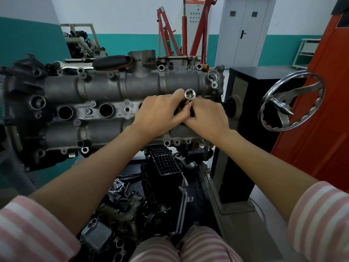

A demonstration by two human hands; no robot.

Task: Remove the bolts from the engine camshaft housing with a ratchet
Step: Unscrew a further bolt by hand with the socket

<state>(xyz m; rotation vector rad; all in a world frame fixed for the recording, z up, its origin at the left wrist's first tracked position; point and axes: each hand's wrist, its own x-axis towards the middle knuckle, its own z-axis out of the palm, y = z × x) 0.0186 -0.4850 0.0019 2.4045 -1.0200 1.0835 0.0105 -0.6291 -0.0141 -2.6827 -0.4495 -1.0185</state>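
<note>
A workshop with teal walls. Just below the fingers lies the camshaft housing [105, 95], on its stand. The left hand [158, 115] and right hand [206, 118] pinch a socket [189, 94], open end up, probably fitting it to the hidden ratchet; next, seat it on a bolt [87, 111] beyond the left fingers

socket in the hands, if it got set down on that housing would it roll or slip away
Likely yes. The socket is a round, polished metal cylinder, so on its side it would probably roll off the ribbed, curved camshaft housing. Stood on end it should sit steadier. It looks rigid and smooth, perhaps slippery for fingers.
</note>
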